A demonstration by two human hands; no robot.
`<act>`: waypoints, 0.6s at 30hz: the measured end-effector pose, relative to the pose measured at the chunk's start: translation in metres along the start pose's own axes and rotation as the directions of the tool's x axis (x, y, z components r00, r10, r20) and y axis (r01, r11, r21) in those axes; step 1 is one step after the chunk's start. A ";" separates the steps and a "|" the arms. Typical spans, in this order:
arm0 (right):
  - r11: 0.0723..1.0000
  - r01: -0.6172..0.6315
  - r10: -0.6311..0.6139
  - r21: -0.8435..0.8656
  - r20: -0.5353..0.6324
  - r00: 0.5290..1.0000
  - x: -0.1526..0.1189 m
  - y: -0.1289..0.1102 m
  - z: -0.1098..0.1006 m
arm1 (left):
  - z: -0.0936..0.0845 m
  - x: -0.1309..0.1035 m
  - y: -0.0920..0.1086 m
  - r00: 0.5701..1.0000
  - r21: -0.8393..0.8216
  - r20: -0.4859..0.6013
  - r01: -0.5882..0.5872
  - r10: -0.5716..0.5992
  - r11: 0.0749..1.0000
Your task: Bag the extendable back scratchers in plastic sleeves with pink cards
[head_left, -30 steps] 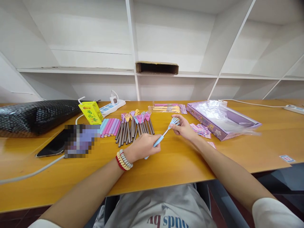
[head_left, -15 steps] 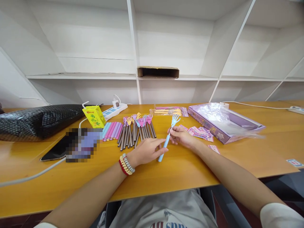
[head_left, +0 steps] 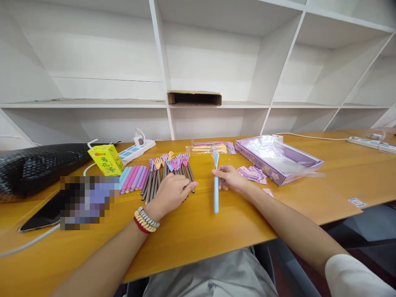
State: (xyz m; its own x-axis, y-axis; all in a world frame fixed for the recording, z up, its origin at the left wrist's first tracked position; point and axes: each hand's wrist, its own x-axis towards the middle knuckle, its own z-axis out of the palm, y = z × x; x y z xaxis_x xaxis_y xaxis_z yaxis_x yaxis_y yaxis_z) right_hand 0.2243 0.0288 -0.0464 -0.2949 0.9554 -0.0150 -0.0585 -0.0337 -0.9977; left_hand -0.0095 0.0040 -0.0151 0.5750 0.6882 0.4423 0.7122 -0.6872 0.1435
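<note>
Between the thumb and fingers of my right hand [head_left: 229, 177], a back scratcher [head_left: 216, 194] with a light blue handle and a pale blue claw head is held nearly upright. My left hand [head_left: 173, 190] is over the near part of a pile of back scratcher rods [head_left: 152, 181]. Its thumb is stretched to the right and its other fingers are bent and partly hidden; nothing shows in it. The rods are metal, topped with purple, yellow, pink and blue claws. Left of them, several blue, pink and purple handle sleeves [head_left: 134, 178] lie side by side.
Behind the pile are bagged back scratchers [head_left: 210, 147]. To the right are small pink cards [head_left: 252, 174] and a purple box [head_left: 275, 175] with clear plastic. A yellow drink carton [head_left: 108, 160], power strip [head_left: 137, 150], phone [head_left: 46, 212] and black wrapped package [head_left: 46, 165] stand left.
My left hand has let go of the blue handle and moved left over the rods. The back scratcher in my right hand has turned more upright. The view has shifted slightly right.
</note>
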 end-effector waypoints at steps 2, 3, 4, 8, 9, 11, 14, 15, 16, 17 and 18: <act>1.000 -0.003 0.000 0.028 0.116 0.993 -0.005 -0.004 0.010 | 0.002 -0.001 0.009 0.998 -0.133 0.063 0.014 -0.006 0.991; 0.999 0.001 -0.007 0.037 0.177 0.984 -0.007 -0.005 0.016 | 0.003 -0.002 0.014 0.994 -0.205 0.106 0.032 -0.011 0.978; 0.999 0.022 -0.030 0.041 0.214 0.976 -0.008 -0.005 0.021 | 0.005 -0.003 0.020 0.988 -0.268 0.150 0.058 -0.018 0.962; 0.990 0.142 -0.143 0.018 0.180 0.973 -0.011 -0.002 0.035 | 0.009 -0.003 0.035 0.967 -0.383 0.244 0.164 -0.071 0.909; 0.984 0.175 -0.169 -0.024 0.156 0.973 -0.012 -0.003 0.035 | 0.009 -0.003 0.036 0.966 -0.400 0.245 0.179 -0.083 0.899; 0.952 0.247 -0.221 -0.180 0.152 0.963 -0.015 -0.012 0.027 | 0.009 -0.001 0.034 0.967 -0.424 0.233 0.195 -0.101 0.884; 0.792 0.334 -0.262 -0.510 0.210 0.942 -0.019 -0.040 -0.007 | 0.008 -0.001 0.025 0.978 -0.361 0.155 0.189 -0.141 0.913; 0.737 0.304 -0.254 -0.603 0.170 0.952 -0.019 -0.052 -0.024 | 0.007 -0.001 0.021 0.982 -0.311 0.123 0.176 -0.144 0.934; 0.681 0.250 -0.278 -0.688 0.073 0.958 -0.017 -0.063 -0.044 | 0.007 -0.001 0.018 0.985 -0.257 0.095 0.161 -0.141 0.953; 0.608 0.154 -0.303 -0.779 -0.048 0.952 -0.015 -0.074 -0.066 | 0.006 -0.002 0.015 0.988 -0.207 0.076 0.150 -0.137 0.967; 0.507 0.005 -0.319 -0.862 -0.182 0.930 -0.012 -0.082 -0.088 | 0.006 -0.003 0.013 0.989 -0.166 0.068 0.142 -0.133 0.976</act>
State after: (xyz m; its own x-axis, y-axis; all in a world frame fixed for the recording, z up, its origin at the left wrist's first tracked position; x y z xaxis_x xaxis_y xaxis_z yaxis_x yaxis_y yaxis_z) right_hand 0.3167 0.0461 0.0300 -0.0818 0.9529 0.2922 0.7911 0.2404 -0.5625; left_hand 0.0005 -0.0051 -0.0197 0.5014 0.7876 0.3581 0.7102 -0.6111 0.3496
